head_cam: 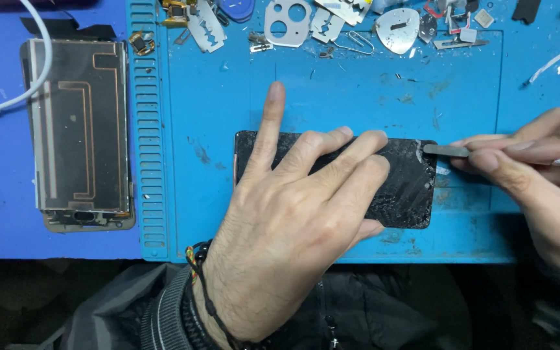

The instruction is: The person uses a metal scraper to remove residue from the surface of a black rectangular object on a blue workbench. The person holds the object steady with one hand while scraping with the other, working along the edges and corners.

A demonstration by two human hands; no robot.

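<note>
My left hand (pixel 293 227) splayed flat, pinning cracked phone (pixel 409 188); right hand (pixel 539 175) pinched on metal blade (pixel 445 150) at phone's far edge. Glass brittle, sharp, I judge; hold by edges.

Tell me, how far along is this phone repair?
Done, it seems: a phone frame lies opened beside the blue mat, and small parts and blades sit along the mat's top edge. In hand: the left hand presses the cracked black screen flat while the right hand puts a thin metal tool at its right edge. Left: the cracked screen looks whole, not yet apart.
</note>
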